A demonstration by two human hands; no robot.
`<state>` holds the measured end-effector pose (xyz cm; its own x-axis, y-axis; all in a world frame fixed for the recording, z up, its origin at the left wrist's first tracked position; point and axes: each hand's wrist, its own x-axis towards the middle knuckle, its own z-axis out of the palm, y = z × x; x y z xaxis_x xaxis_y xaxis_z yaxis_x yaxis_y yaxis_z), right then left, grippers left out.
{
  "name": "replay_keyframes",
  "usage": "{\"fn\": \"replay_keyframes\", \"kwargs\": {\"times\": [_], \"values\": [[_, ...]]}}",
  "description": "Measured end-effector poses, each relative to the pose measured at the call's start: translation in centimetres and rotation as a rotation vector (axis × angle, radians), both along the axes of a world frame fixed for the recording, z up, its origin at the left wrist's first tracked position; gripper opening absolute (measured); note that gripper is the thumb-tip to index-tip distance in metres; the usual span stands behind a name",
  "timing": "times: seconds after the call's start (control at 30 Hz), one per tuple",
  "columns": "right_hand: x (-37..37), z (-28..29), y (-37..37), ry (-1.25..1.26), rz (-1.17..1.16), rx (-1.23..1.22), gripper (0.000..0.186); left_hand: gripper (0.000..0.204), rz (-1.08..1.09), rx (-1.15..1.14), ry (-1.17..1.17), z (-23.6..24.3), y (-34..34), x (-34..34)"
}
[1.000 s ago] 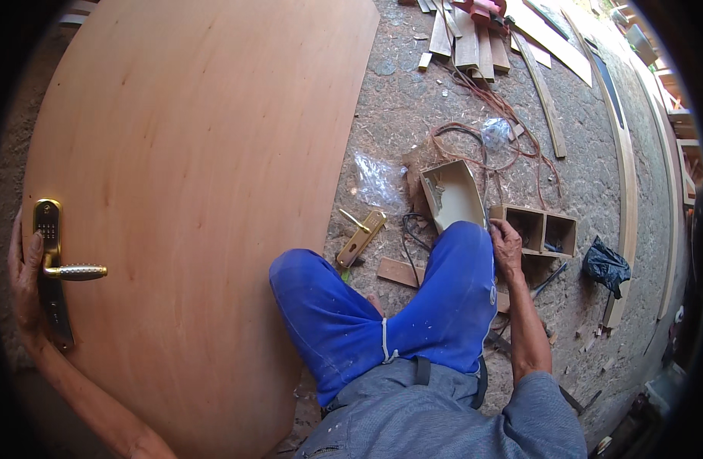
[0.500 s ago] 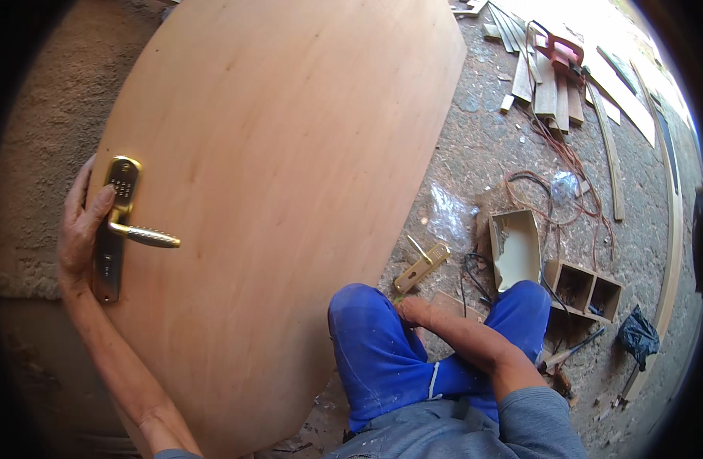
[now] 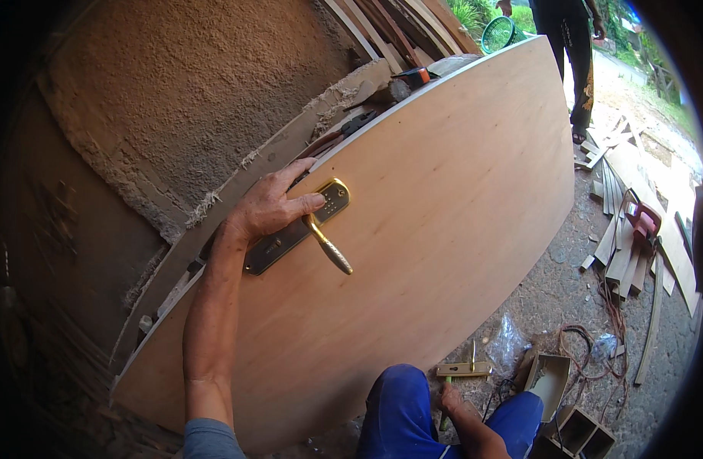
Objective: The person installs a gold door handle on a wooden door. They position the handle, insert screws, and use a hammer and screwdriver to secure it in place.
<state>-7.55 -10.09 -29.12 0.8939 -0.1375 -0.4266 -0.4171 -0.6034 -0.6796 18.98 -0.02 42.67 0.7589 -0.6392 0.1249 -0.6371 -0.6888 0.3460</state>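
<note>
A wooden door panel [image 3: 428, 206] stands tilted in front of me. My left hand [image 3: 271, 205] clasps its upper edge, fingers over the back and thumb pressed on the dark, gold-rimmed handle plate [image 3: 279, 246]. From that plate sticks out a gold lever handle [image 3: 330, 249]. Low by my knees, my right hand [image 3: 456, 399] is closed around a thin, light-green handle [image 3: 444, 421]; what tool it belongs to I cannot make out. Just beyond that hand, a second gold handle plate with its lever [image 3: 465, 369] lies on the ground.
Beside my right knee are an open cardboard box [image 3: 549, 382] and a wooden tool box [image 3: 585, 432]. Cables [image 3: 615, 359], clear plastic [image 3: 507, 343], wood strips [image 3: 618, 260] and a red power tool [image 3: 644, 222] lie to the right. Another person [image 3: 569, 61] stands at the far end, near a green basket [image 3: 498, 34].
My view has swung up and left, bringing the door's far edge, the wall and the other person into sight. My left hand keeps its place at the handle plate.
</note>
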Motion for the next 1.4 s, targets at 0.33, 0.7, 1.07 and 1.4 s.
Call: {"fn": "replay_keyframes", "kwargs": {"times": [0.33, 0.7, 1.07, 1.4], "values": [[0.3, 12.8, -8.5, 0.236, 0.109, 0.310, 0.023, 0.069, -0.036, -0.026, -0.023, -0.8, 1.6, 1.1], [3.3, 27.4, -8.0, -0.776, -0.533, 0.382, 0.021, 0.076, -0.039, -0.046, 0.054, -0.6, 1.9, 2.9], [19.6, 53.2, -3.7, -0.883, -0.417, 1.155, 0.047, 0.077, -0.138, 0.109, 0.193, 0.9, 2.1, 5.2], [23.1, 54.7, -0.5, -0.876, -0.418, 1.396, 0.037, 0.063, -0.087, -0.054, 0.223, -0.2, 3.3, 4.3]]}}
